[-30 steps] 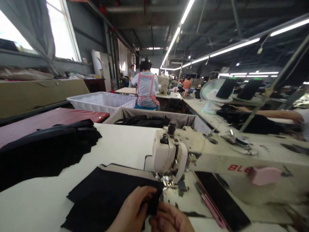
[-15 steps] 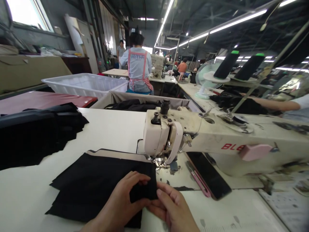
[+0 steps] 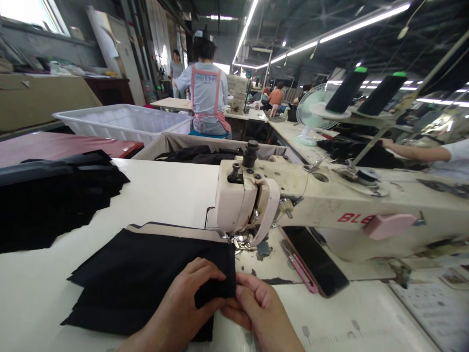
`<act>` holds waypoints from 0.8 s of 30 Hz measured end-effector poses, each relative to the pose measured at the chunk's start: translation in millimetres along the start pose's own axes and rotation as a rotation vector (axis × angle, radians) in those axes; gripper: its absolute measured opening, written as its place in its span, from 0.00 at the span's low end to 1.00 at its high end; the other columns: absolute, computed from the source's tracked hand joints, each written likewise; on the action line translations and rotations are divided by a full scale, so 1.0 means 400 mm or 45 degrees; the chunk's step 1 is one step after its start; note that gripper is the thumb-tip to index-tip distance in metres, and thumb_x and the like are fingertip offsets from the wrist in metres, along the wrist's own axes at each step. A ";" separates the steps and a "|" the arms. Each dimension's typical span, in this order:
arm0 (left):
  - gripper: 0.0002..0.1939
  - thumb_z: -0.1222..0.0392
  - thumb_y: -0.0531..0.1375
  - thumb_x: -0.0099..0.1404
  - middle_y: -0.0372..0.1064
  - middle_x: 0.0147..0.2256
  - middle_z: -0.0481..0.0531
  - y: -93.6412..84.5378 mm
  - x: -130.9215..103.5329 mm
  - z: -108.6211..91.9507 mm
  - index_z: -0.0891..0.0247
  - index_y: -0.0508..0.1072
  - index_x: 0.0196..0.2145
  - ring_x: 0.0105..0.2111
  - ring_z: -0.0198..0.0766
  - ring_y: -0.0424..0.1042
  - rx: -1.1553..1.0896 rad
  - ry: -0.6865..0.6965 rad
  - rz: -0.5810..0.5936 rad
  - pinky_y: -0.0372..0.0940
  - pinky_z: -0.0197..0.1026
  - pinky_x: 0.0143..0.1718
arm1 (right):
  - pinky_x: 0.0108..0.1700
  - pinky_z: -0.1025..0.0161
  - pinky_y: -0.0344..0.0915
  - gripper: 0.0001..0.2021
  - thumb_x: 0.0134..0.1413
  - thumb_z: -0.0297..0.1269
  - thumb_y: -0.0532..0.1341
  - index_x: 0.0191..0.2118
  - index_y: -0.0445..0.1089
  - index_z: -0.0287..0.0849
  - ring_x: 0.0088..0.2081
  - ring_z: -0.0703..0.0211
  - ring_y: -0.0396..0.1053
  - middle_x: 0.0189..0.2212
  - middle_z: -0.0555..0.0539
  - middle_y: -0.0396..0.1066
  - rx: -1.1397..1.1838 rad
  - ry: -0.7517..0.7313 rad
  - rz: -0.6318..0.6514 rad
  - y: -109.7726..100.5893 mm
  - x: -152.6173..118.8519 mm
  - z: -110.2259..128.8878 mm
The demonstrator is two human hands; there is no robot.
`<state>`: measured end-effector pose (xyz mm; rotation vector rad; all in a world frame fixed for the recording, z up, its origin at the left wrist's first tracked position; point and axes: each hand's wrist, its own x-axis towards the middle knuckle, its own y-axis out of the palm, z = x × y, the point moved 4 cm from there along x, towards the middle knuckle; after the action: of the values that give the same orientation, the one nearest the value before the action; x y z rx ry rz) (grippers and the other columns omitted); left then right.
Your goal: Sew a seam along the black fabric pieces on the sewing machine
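Black fabric (image 3: pixel 146 274) with a pale strip along its far edge lies on the white table, its right end beside the presser foot (image 3: pixel 242 241) of a sewing machine (image 3: pixel 238 195). My left hand (image 3: pixel 186 298) rests on the fabric near its right edge, fingers curved with a gap between index finger and thumb. Thumb and fingers of my right hand (image 3: pixel 256 305) pinch the fabric's right edge, close to my left thumb.
A phone (image 3: pixel 315 261) and pink-handled snips (image 3: pixel 300 269) lie right of the needle area. More black fabric (image 3: pixel 54 195) is piled at left. Behind stand a fabric-lined bin (image 3: pixel 146 151) and a white tub (image 3: pixel 120 120). One person sits ahead; another's arm reaches in at right.
The view has shifted slightly, so the scene sits a little lower and farther right in the earlier frame. Both hands keep nearly the same hold on the fabric.
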<state>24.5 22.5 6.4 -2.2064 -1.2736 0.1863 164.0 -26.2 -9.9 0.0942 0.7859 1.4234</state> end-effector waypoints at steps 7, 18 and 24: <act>0.10 0.69 0.55 0.64 0.69 0.40 0.53 0.010 -0.004 -0.010 0.62 0.73 0.41 0.41 0.40 0.69 0.088 0.096 -0.011 0.65 0.41 0.45 | 0.40 0.61 0.73 0.31 0.33 0.50 0.75 0.43 0.74 0.34 0.34 0.55 0.77 0.33 0.42 0.78 -0.085 -0.023 -0.086 -0.012 -0.007 -0.003; 0.10 0.70 0.49 0.70 0.66 0.34 0.54 0.008 -0.017 -0.066 0.69 0.67 0.46 0.33 0.38 0.64 0.630 0.670 -0.233 0.62 0.38 0.35 | 0.36 0.67 0.72 0.21 0.39 0.46 0.74 0.35 0.76 0.34 0.30 0.60 0.76 0.27 0.44 0.77 -0.063 0.090 -0.048 -0.008 0.000 -0.013; 0.12 0.65 0.46 0.73 0.66 0.34 0.55 0.026 -0.020 -0.071 0.67 0.69 0.41 0.34 0.38 0.63 0.458 0.654 -0.074 0.62 0.40 0.36 | 0.38 0.67 0.70 0.21 0.40 0.48 0.73 0.35 0.77 0.35 0.33 0.59 0.76 0.31 0.42 0.78 -0.033 0.114 0.018 -0.016 -0.008 -0.028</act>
<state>38.9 0.2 22.7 -1.7535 -0.9302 -0.1568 163.6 -34.7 -20.1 0.0161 0.8414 1.4585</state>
